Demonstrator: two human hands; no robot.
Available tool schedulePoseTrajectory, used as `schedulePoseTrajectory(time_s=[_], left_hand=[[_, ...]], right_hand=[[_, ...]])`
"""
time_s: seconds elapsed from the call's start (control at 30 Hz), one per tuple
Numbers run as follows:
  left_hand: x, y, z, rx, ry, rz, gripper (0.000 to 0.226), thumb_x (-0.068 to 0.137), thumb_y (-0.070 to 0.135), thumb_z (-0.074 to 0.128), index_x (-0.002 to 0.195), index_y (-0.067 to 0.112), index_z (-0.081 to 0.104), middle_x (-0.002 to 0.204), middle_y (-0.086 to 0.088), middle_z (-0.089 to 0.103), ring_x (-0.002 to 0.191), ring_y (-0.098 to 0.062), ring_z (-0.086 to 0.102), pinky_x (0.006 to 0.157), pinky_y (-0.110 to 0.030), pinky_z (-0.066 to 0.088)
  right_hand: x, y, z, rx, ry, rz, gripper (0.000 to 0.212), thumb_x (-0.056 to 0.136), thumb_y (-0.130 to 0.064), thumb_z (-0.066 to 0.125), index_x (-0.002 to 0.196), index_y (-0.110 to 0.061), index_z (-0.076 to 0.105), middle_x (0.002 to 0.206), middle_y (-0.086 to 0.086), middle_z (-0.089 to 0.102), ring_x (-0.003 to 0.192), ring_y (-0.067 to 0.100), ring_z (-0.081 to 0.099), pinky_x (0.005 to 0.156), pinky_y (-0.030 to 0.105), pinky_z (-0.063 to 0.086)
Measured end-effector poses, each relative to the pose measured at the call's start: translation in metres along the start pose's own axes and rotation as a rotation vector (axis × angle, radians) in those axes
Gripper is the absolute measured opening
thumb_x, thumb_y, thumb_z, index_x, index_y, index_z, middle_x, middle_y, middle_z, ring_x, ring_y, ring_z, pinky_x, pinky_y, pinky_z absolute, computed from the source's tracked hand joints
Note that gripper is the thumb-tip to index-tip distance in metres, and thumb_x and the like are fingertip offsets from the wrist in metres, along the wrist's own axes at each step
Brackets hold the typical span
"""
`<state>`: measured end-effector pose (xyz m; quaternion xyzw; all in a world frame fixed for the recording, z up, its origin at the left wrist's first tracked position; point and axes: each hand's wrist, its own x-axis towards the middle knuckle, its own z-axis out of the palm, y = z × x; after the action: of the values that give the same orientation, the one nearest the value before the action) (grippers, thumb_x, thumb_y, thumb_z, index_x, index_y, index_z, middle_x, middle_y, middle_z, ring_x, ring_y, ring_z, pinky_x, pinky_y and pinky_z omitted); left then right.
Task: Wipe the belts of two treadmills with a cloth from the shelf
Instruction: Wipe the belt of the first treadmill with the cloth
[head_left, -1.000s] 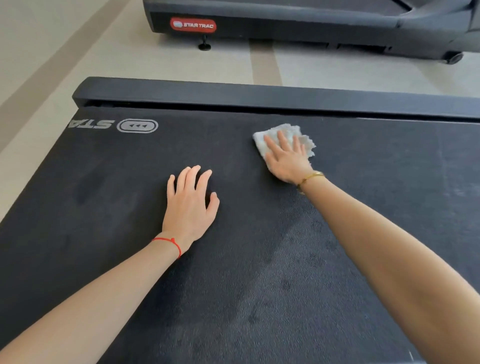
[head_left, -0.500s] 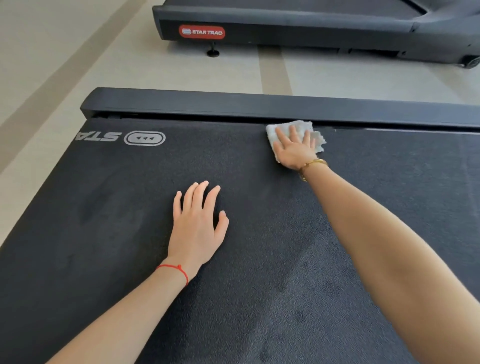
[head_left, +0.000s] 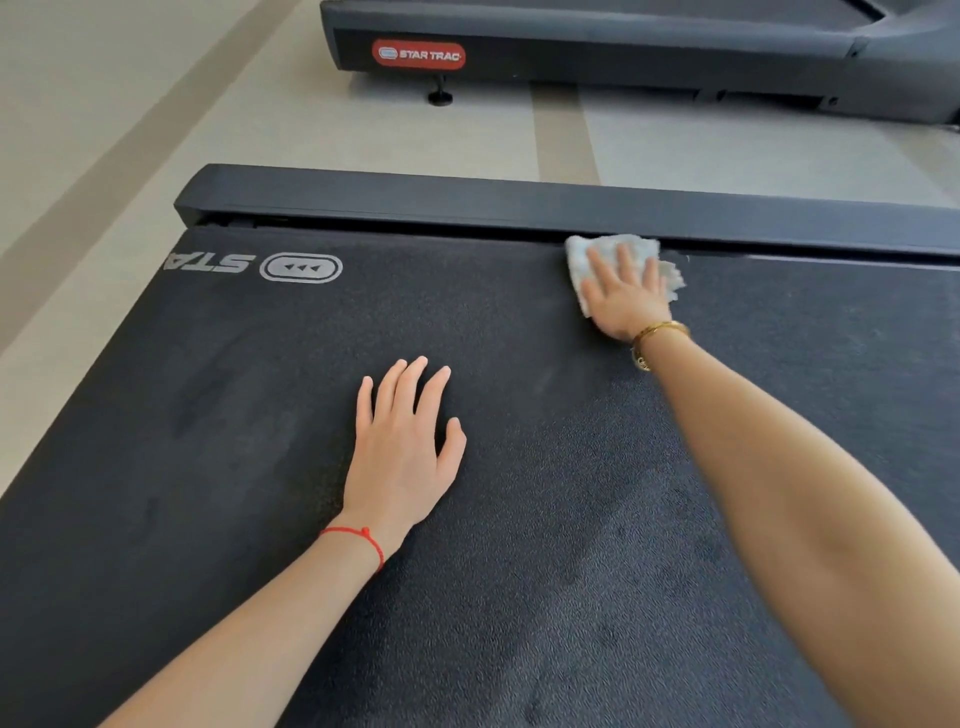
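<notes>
At the far left of the belt (head_left: 218, 467) sits the printed logo (head_left: 300, 267), close to the far edge. Right of it, in the middle of the belt, the left hand (head_left: 402, 447) lies flat with fingers straight and slightly spread, holding nothing; it looks to be bracing the person's weight. Further right and farther away, the right hand (head_left: 626, 299) presses the cloth (head_left: 582, 260) down onto the belt with straight fingers, not curled round it. The cloth lies under the palm, right at the far edge where the belt meets the side rail (head_left: 467, 200).

The step in hand appears to be wiping the first treadmill's belt, with the stroke at its far limit. The next move probably calls for drawing the cloth back toward the near side or sideways along the rail, keeping flat pressure so it does not bunch or slip into the gap under the rail. The second treadmill (head_left: 623, 52), beyond a strip of floor (head_left: 156, 104), seemingly awaits its turn.
</notes>
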<state>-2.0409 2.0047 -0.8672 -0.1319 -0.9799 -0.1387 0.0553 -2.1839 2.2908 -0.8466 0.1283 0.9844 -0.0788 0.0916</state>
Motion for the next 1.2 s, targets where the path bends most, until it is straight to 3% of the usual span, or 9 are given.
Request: schedulePoseTrajectory(time_s=[0.13, 0.4, 0.47, 0.63, 0.8, 0.9, 1.0, 1.1, 1.2], left_hand=[[0.001, 0.001, 0.0, 0.022, -0.004, -0.008, 0.054, 0.098, 0.038, 0.039, 0.149, 0.019, 0.038, 0.156, -0.005, 0.034, 0.148, -0.024, 0.024, 0.121, -0.051, 0.016], [0.0, 0.0, 0.0, 0.023, 0.027, 0.008, 0.057, 0.095, 0.041, 0.032, 0.146, 0.017, 0.043, 0.153, -0.006, 0.039, 0.145, -0.025, 0.029, 0.121, -0.051, 0.018], [-0.001, -0.001, 0.001, 0.003, 0.043, 0.011, 0.056, 0.096, 0.04, 0.033, 0.145, 0.017, 0.044, 0.152, -0.006, 0.04, 0.145, -0.025, 0.03, 0.121, -0.051, 0.019], [0.0, -0.001, 0.002, -0.016, 0.047, 0.008, 0.051, 0.097, 0.036, 0.045, 0.144, 0.017, 0.046, 0.151, -0.006, 0.041, 0.145, -0.025, 0.031, 0.12, -0.052, 0.02], [-0.001, 0.0, 0.001, -0.016, 0.043, 0.005, 0.051, 0.096, 0.036, 0.044, 0.144, 0.017, 0.045, 0.152, -0.006, 0.04, 0.145, -0.025, 0.03, 0.12, -0.052, 0.018], [-0.002, 0.001, 0.001, -0.019, 0.047, 0.003, 0.051, 0.096, 0.034, 0.047, 0.144, 0.016, 0.046, 0.151, -0.007, 0.041, 0.145, -0.026, 0.031, 0.12, -0.052, 0.018], [-0.003, 0.0, 0.001, -0.011, 0.042, 0.018, 0.052, 0.097, 0.034, 0.046, 0.146, 0.015, 0.044, 0.153, -0.008, 0.039, 0.145, -0.026, 0.029, 0.121, -0.052, 0.017], [-0.005, -0.001, 0.001, -0.004, 0.033, 0.024, 0.053, 0.099, 0.035, 0.044, 0.148, 0.017, 0.041, 0.155, -0.007, 0.036, 0.147, -0.025, 0.026, 0.122, -0.051, 0.016], [-0.004, -0.002, 0.002, -0.018, 0.027, 0.024, 0.053, 0.099, 0.036, 0.043, 0.149, 0.017, 0.04, 0.156, -0.007, 0.035, 0.148, -0.025, 0.025, 0.122, -0.051, 0.014]], right_hand=[[0.002, -0.033, 0.003, 0.048, -0.03, 0.031, 0.054, 0.102, -0.044, 0.016, 0.154, -0.04, 0.002, 0.164, -0.001, -0.011, 0.146, 0.042, -0.016, 0.119, 0.051, -0.011], [-0.045, -0.098, 0.031, -0.107, -0.061, -0.564, 0.052, 0.105, -0.042, 0.017, 0.154, -0.037, 0.002, 0.164, 0.003, -0.007, 0.146, 0.043, -0.013, 0.119, 0.052, -0.008], [-0.039, -0.067, 0.026, -0.145, -0.01, -0.505, 0.052, 0.106, -0.036, 0.015, 0.156, -0.029, -0.001, 0.164, 0.005, -0.009, 0.147, 0.041, -0.013, 0.119, 0.052, -0.007], [-0.029, 0.015, 0.0, 0.045, -0.042, -0.015, 0.054, 0.103, -0.047, 0.017, 0.154, -0.04, 0.0, 0.163, 0.0, -0.013, 0.147, 0.04, -0.014, 0.119, 0.049, -0.008], [-0.071, -0.004, 0.017, 0.004, -0.007, -0.199, 0.054, 0.104, -0.043, 0.015, 0.155, -0.036, 0.0, 0.164, 0.003, -0.01, 0.145, 0.048, -0.01, 0.118, 0.057, -0.002], [-0.123, -0.021, 0.031, -0.085, 0.052, -0.507, 0.063, 0.095, -0.035, -0.01, 0.156, -0.022, -0.002, 0.164, 0.005, -0.007, 0.146, 0.047, -0.009, 0.115, 0.064, 0.005], [-0.16, -0.025, 0.044, -0.084, -0.022, -0.614, 0.058, 0.096, -0.046, -0.006, 0.154, -0.036, -0.005, 0.164, 0.001, -0.01, 0.147, 0.042, -0.011, 0.119, 0.053, -0.002], [-0.156, -0.007, 0.039, 0.05, 0.021, -0.473, 0.05, 0.105, -0.041, 0.017, 0.154, -0.04, 0.004, 0.164, 0.0, -0.005, 0.149, 0.038, -0.008, 0.119, 0.045, -0.004], [-0.116, 0.025, 0.022, 0.081, 0.073, -0.23, 0.052, 0.104, -0.028, 0.008, 0.155, -0.021, 0.013, 0.164, 0.01, -0.002, 0.147, 0.046, -0.004, 0.117, 0.055, -0.002]])
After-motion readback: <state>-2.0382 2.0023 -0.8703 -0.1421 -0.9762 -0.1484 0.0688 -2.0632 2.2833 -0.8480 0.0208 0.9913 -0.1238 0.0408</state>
